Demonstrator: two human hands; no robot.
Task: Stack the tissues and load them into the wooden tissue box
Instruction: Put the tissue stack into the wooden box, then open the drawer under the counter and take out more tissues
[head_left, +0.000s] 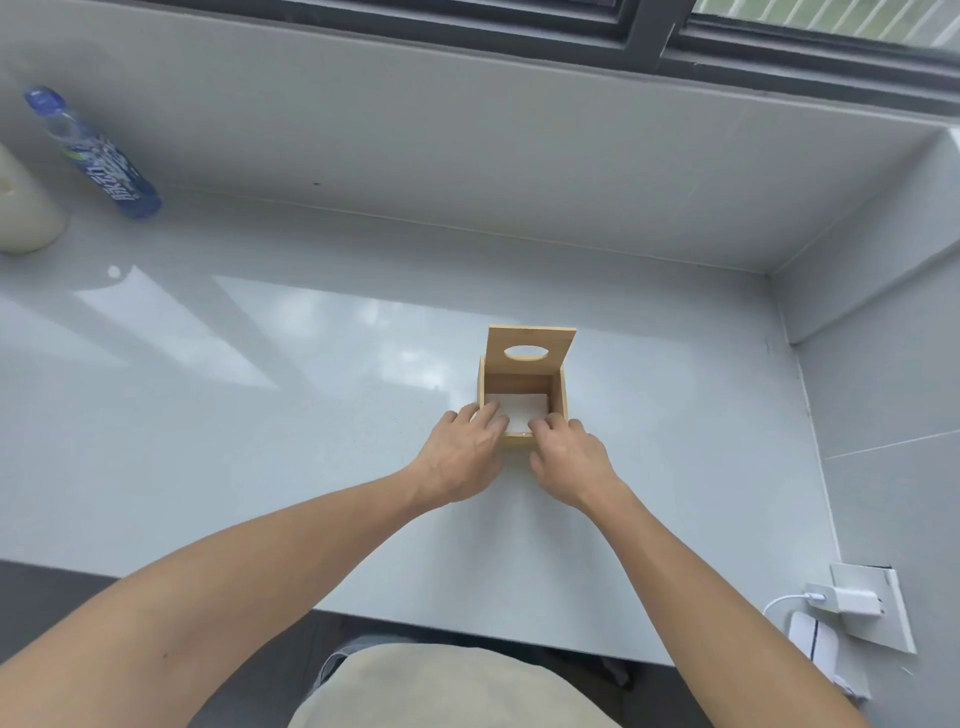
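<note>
A small wooden tissue box (559, 395) stands on the grey counter with its lid (530, 349) raised upright at the back; the lid has an oval slot. A stack of white tissues (524, 408) lies inside the box. My left hand (462, 452) reaches over the box's near left corner, fingers curled onto the tissues. My right hand (566, 452) rests at the near right edge, fingertips dipping into the box on the tissues. The near part of the stack is hidden by my fingers.
A blue-labelled plastic bottle (98, 156) stands at the far left beside a cream cylinder (21, 208). A grey wall (883, 364) closes the right side, with a white charger (852, 603) plugged into a socket low on it. The counter's front edge (467, 629) runs near my lap.
</note>
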